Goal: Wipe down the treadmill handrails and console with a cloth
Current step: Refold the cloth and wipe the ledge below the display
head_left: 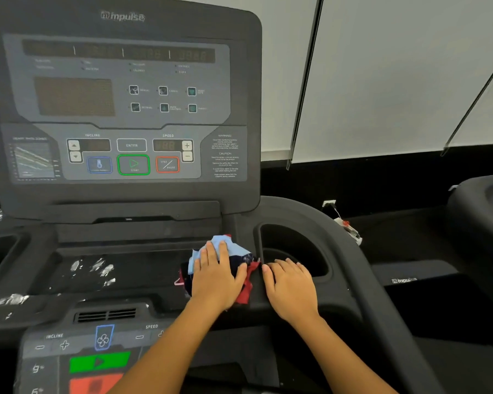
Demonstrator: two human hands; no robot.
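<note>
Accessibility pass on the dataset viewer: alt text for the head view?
A person's left hand presses a crumpled blue, dark and red cloth onto the black treadmill console tray, while the right hand rests flat beside it at the edge of a cup-holder recess. White smears mark the tray farther left, below the upright display panel.

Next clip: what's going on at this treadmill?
A person is wiping the treadmill console. The left hand presses a crumpled blue, dark and red cloth with straight fingers onto the right end of the tray below the display. The right hand rests flat beside the cup holder, holding nothing. White smudges remain on the tray left of the cloth.
</note>
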